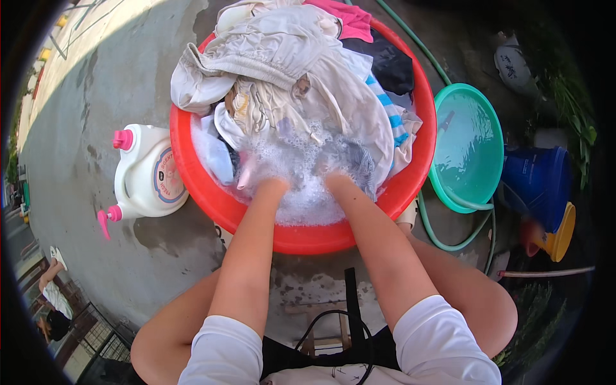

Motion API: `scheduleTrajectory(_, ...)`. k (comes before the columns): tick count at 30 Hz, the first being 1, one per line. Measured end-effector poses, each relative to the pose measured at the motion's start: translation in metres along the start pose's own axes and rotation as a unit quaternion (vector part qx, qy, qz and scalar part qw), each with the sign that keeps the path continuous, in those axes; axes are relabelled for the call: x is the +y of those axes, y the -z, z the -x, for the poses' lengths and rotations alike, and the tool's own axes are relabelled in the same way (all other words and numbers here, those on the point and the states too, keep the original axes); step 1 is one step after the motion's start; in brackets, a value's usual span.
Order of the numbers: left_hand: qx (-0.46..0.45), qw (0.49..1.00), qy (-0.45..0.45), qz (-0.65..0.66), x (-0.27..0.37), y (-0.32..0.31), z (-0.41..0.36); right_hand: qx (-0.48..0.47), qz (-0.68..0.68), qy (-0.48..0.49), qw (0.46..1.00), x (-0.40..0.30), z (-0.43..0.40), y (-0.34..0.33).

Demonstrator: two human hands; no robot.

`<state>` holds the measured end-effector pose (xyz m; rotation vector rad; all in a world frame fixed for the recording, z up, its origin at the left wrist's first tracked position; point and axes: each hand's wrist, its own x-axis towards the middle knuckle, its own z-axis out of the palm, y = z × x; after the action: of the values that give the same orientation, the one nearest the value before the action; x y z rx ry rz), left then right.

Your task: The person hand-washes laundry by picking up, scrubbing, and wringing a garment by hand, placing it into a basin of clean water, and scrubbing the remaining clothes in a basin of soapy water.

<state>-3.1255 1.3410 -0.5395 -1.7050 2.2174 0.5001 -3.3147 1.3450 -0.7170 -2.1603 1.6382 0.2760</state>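
Note:
Before me stands a red plastic basin (pixel 308 239) holding foamy water and a heap of wet clothes. My left hand (pixel 274 179) is sunk in the suds up to the wrist; its fingers are hidden. My right hand (pixel 337 177) is likewise under the foam, beside a striped dark cloth (pixel 362 163). What either hand touches below the surface cannot be seen. Off-white garments (pixel 288 43) pile up at the basin's far side, with a pink cloth (pixel 351 19), a black one (pixel 390 62) and a blue-and-white striped one (pixel 392 113) at the right.
A white detergent jug (pixel 144 173) with pink caps lies left of the basin. At the right are a green basin (pixel 469 149) of water with a hose (pixel 428 226), a blue bucket (pixel 539 178) and a yellow container (pixel 564 236). A person (pixel 55 298) sits far off at lower left.

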Motion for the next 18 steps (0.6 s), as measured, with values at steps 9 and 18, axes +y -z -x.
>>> scheduleTrajectory(9, -0.029, 0.942, 0.165, 0.29, -0.086, 0.018, 0.124, -0.128, -0.059, 0.061, 0.988, -0.172, 0.121, 0.219)
scheduleTrajectory(18, 0.058, 0.927, 0.187, 0.321, -0.09, 0.163, 0.168, 0.028, -0.047, 0.13, 0.99, -0.193, 0.155, 0.352)
